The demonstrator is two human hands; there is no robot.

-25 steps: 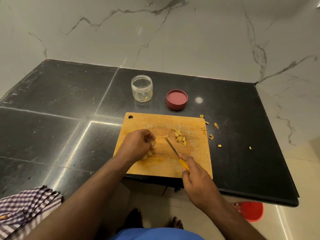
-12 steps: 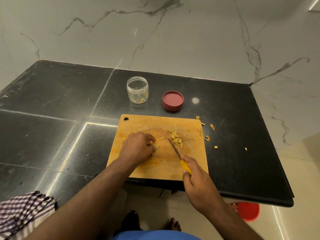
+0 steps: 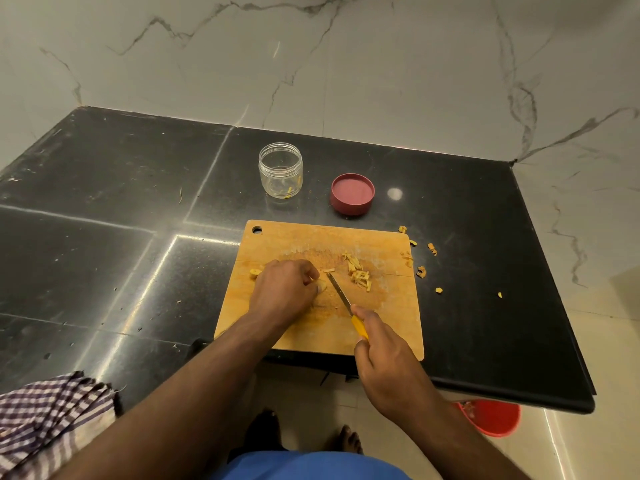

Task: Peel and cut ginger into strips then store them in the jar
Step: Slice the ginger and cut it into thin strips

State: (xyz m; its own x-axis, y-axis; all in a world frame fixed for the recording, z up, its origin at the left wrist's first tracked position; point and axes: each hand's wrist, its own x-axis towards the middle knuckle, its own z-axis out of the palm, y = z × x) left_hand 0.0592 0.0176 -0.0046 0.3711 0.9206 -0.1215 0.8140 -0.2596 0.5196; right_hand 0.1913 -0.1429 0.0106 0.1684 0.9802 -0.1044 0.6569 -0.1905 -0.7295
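On the wooden cutting board (image 3: 391, 317) my left hand (image 3: 282, 289) presses a pale ginger piece (image 3: 321, 285) down with curled fingers. My right hand (image 3: 384, 355) grips the yellow handle of a small knife (image 3: 341, 295), whose blade lies just right of the ginger. A small heap of cut ginger strips (image 3: 358, 273) lies on the board to the right of the blade. Another ginger bit (image 3: 255, 272) sits left of my left hand. The clear open jar (image 3: 280, 169) stands behind the board and holds a few strips. Its red lid (image 3: 352, 194) lies beside it.
Ginger peel scraps (image 3: 421, 271) lie on the black counter (image 3: 104, 237) right of the board. A checked cloth (image 3: 45, 420) hangs at the counter's near left edge. A red bucket (image 3: 491, 417) stands on the floor below the counter's right end. Marble walls rise behind.
The knife shifted right toward the strip heap, then came back left beside the ginger under my left hand. Both hands keep their holds.
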